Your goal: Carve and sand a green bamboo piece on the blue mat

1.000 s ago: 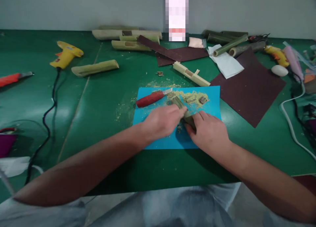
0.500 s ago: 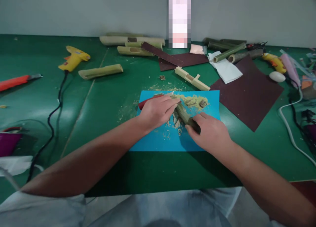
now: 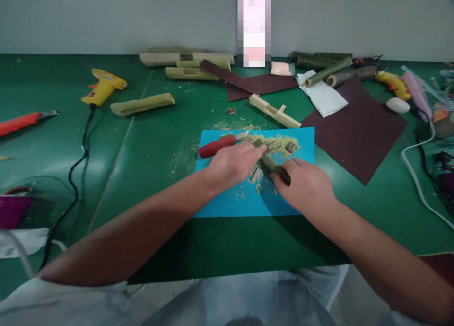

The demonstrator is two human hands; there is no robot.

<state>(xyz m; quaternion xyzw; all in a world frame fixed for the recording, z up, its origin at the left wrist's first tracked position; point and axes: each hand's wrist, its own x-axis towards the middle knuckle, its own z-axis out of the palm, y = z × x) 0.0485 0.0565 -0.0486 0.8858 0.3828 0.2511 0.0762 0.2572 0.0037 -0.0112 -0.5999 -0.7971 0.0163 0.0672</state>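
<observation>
My right hand (image 3: 308, 181) is closed round the near end of a short green bamboo tube (image 3: 271, 163). The tube slants away to the left over a blue sheet (image 3: 227, 205). Near its far end my left hand (image 3: 236, 163) is closed on the tube, index finger stretched across it and the other fingers partly hidden. A red-handled knife (image 3: 216, 146) lies just beyond the left hand, blade pointing right. Pale green bamboo dust (image 3: 283, 140) is heaped behind the tube, and a loose bamboo chip (image 3: 256, 175) lies in front of it.
Behind the sheet is a notched bamboo piece (image 3: 273, 110). Brown sandpaper-like sheets (image 3: 362, 132) lie to the right. A yellow glue gun (image 3: 102, 87) with a black cord, a split bamboo piece (image 3: 142, 104) and an orange-handled tool (image 3: 23, 122) are at left. Bamboo tubes (image 3: 191, 74) line the wall.
My left hand has lowered slightly and shifted right along the tube, uncovering more of the red knife. The tube and my right hand have shifted slightly right. The camera view moved a little.
</observation>
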